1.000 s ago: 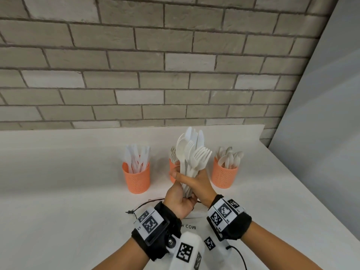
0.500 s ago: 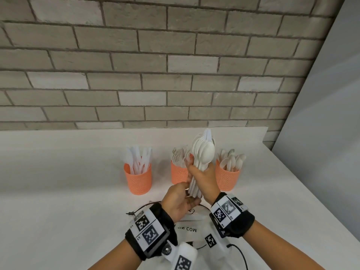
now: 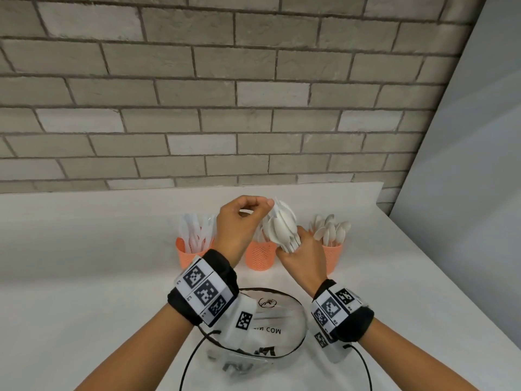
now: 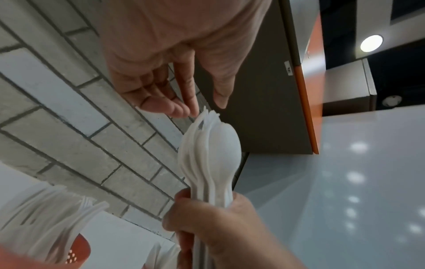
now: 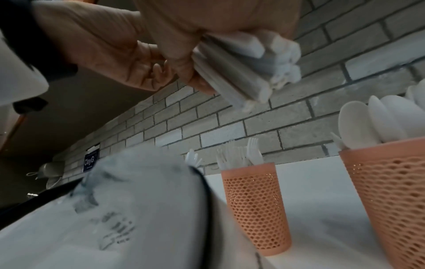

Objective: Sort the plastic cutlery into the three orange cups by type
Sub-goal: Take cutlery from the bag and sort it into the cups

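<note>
Head view: right hand [image 3: 303, 256] wrapped round the handles of a bundle of white cutlery [image 3: 282, 228], spoon bowls up, held above the middle orange cup [image 3: 260, 255]. Left hand [image 3: 239, 224] raised beside the bundle's top, thumb and forefinger close to the tips; contact cannot be told. Left orange cup [image 3: 186, 253] filled with white pieces, right orange cup [image 3: 332, 256] filled with spoons, all on a white table [image 3: 84, 277]. Clear plastic bag [image 3: 262, 328] lying near the wrists.

Left wrist view: fingers [image 4: 170, 107] gently bent, thumb apart, fingertips just beside the topmost tips of the bundle [image 4: 211, 154]; nothing pinched yet. Right hand [image 4: 214, 223] clenched on the handles below.

Right wrist view: handle ends [image 5: 248, 69] sticking out under the closed fist. Mesh cup with forks [image 5: 255, 203] and mesh cup with spoons [image 5: 391, 196] standing before the brick wall [image 5: 299, 116].
</note>
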`<state>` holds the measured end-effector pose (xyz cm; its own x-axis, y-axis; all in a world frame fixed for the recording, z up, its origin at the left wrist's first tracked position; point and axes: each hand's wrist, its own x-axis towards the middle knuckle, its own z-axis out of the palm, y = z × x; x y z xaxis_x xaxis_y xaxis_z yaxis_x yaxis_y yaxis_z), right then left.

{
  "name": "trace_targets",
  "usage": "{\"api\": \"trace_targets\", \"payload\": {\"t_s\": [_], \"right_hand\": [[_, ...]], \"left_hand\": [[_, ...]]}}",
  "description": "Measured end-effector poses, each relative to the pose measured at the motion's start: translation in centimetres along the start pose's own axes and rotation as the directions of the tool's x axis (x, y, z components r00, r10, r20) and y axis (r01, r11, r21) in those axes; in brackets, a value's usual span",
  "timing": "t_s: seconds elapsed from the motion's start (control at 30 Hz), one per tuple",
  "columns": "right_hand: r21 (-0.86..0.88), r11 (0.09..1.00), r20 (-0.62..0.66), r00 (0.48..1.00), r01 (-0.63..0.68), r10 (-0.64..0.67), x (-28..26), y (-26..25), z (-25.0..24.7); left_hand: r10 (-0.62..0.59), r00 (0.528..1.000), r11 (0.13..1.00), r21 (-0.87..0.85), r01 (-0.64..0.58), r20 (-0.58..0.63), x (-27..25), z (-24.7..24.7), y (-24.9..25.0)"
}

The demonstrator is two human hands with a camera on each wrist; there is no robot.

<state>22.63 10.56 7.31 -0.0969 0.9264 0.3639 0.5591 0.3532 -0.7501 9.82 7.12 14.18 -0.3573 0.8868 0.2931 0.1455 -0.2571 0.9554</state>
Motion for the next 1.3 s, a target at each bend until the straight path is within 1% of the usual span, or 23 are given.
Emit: {"api": "trace_targets", "payload": {"t_s": [0.13, 0.23, 0.27, 0.43, 0.5, 0.67, 0.73, 0.8, 0.87, 0.93, 1.07, 1.13, 1.17, 1.23, 1.3], "right_hand": [[-0.035, 0.999, 0.017, 1.0, -0.009, 0.009, -0.4, 0.4, 0.0], [-0.051, 0.999, 0.032, 0.999, -0.018, 0.019, -0.6, 0.6, -0.2], [-0.058, 0.998, 0.035, 0.999, -0.022, 0.024, -0.7, 0.7, -0.3], [-0.072, 0.996, 0.058, 0.997, -0.043, 0.047, -1.1, 1.4, -0.9], [-0.084, 0.996, 0.062, 0.997, -0.03, 0.035, -1.1, 1.7, -1.1], [-0.113, 0.994, 0.061, 0.998, -0.001, 0.008, -0.9, 1.6, -1.1], [-0.112, 0.994, 0.058, 0.998, -0.001, 0.008, -0.9, 1.6, -1.1], [-0.114, 0.993, 0.065, 0.998, 0.001, 0.007, -0.9, 1.7, -1.3], [-0.117, 0.993, 0.083, 0.997, 0.008, 0.002, -0.8, 1.8, -1.4], [-0.103, 0.995, 0.108, 0.994, 0.008, 0.003, -0.7, 2.0, -1.4], [-0.027, 1.0, 0.139, 0.99, -0.001, 0.005, -0.5, 2.4, -1.5], [-0.006, 1.0, 0.16, 0.987, 0.007, -0.006, -0.5, 2.6, -1.5], [-0.007, 1.0, 0.165, 0.986, 0.012, -0.01, -0.5, 2.7, -1.5], [-0.02, 1.0, 0.161, 0.987, 0.018, -0.014, -0.5, 2.7, -1.5], [-0.032, 0.999, 0.151, 0.988, 0.021, -0.015, -0.5, 2.7, -1.5]], "left_hand": [[0.003, 1.0, 0.994, 0.112, -0.001, -0.014, 0.0, 0.7, -0.5], [0.027, 1.0, 0.976, 0.217, -0.023, -0.012, 0.3, 1.0, -0.7], [0.032, 0.999, 0.973, 0.228, -0.028, -0.015, 0.5, 1.0, -0.7], [0.006, 0.997, 0.996, 0.093, 0.001, -0.076, 1.5, 0.5, -0.1], [-0.002, 0.997, 0.997, 0.079, 0.008, -0.078, 1.7, 0.4, -0.2], [0.001, 0.999, 0.992, 0.125, -0.008, 0.054, 0.9, 1.0, -1.0], [0.007, 0.998, 0.991, 0.134, -0.016, 0.066, 0.7, 1.2, -1.0], [0.007, 0.998, 0.994, 0.108, -0.014, 0.063, 0.9, 1.1, -0.9], [0.003, 0.999, 1.0, 0.021, -0.004, 0.035, 1.4, 0.5, -0.2], [0.013, 1.0, 0.994, -0.106, -0.014, -0.016, 2.2, -0.4, 0.7], [0.043, 0.986, 0.943, -0.321, -0.093, -0.16, 3.7, -2.4, 2.5], [0.011, 0.975, 0.909, -0.403, -0.102, -0.222, 4.5, -3.3, 3.1], [-0.021, 0.97, 0.901, -0.426, -0.086, -0.241, 4.8, -3.6, 3.2], [-0.077, 0.968, 0.923, -0.384, -0.021, -0.238, 5.2, -4.0, 3.1], [-0.1, 0.981, 0.976, -0.209, 0.064, -0.167, 4.7, -3.7, 2.5]]}}
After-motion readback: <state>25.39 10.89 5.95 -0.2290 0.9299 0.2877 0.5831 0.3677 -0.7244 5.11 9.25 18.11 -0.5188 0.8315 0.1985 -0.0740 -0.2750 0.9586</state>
